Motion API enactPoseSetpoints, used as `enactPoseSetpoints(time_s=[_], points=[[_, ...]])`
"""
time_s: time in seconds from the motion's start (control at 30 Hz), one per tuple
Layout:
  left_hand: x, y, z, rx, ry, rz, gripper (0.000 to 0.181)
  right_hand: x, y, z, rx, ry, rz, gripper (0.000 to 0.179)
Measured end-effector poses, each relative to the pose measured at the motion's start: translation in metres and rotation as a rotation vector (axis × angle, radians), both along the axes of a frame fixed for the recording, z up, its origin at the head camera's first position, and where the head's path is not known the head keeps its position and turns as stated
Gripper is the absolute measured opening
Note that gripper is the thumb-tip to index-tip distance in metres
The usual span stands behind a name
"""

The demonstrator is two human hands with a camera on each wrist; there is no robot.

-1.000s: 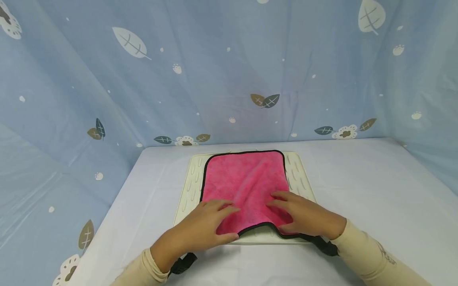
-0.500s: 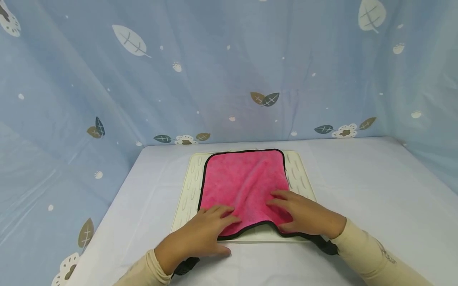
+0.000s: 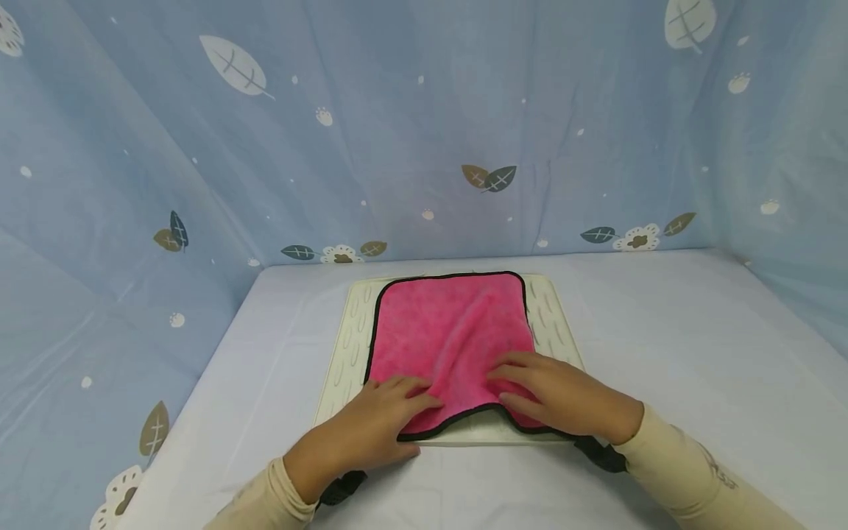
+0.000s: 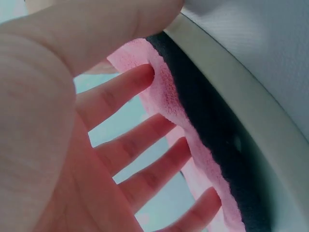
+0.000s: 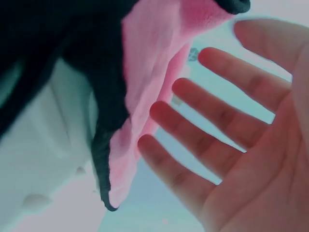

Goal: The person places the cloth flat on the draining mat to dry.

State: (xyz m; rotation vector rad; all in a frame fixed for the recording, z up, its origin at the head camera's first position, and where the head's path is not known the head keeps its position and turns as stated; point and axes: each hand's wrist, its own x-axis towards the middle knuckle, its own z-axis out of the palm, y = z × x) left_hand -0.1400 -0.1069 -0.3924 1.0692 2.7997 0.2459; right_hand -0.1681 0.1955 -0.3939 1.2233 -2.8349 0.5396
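Note:
A pink cloth point(image 3: 430, 316) with a black hem lies over a cream board point(image 3: 344, 346) marked with short grooves. A ridge runs up its middle, and its near hem arches off the board. My left hand point(image 3: 371, 427) is at the cloth's near left corner, its loosely bent fingers point(image 4: 169, 125) touching the pink pile and its thumb by the board's near edge. My right hand point(image 3: 559, 394) rests over the near right part, with relaxed, spread fingers point(image 5: 193, 130) at the cloth in the right wrist view. The near right corner is partly hidden beneath that hand.
A white sheet point(image 3: 662, 338) covers the table under the board. Blue patterned fabric point(image 3: 424, 132) hangs behind and on both sides. Dark straps point(image 3: 599, 453) sit at both wrists, below cream sleeves.
My left hand has drawn slightly back and left, and more of the near left hem shows. My right hand has stayed nearly in place, its thumb shifting onto the cloth.

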Motion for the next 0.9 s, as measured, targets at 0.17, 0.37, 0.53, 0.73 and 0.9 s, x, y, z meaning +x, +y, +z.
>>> enactPoseSetpoints(time_s=[0.17,0.37,0.53,0.73,0.9], points=[[0.000,-0.001,0.000,-0.005,-0.004,-0.003,0.058,0.005,-0.004,0.002,-0.001,-0.043,-0.008,0.042],[-0.003,-0.002,-0.001,0.006,-0.030,0.008,0.054,0.011,-0.006,0.004,0.084,-0.118,0.015,0.063],[-0.002,-0.003,0.001,0.018,-0.050,0.020,0.050,0.011,-0.005,0.001,0.119,-0.106,0.036,0.064],[-0.002,-0.001,0.003,0.033,-0.055,0.037,0.044,0.010,-0.005,-0.003,0.123,-0.078,0.025,0.059],[-0.003,0.000,0.004,0.050,-0.068,0.038,0.045,0.009,-0.005,-0.004,0.100,-0.070,0.032,0.055]])
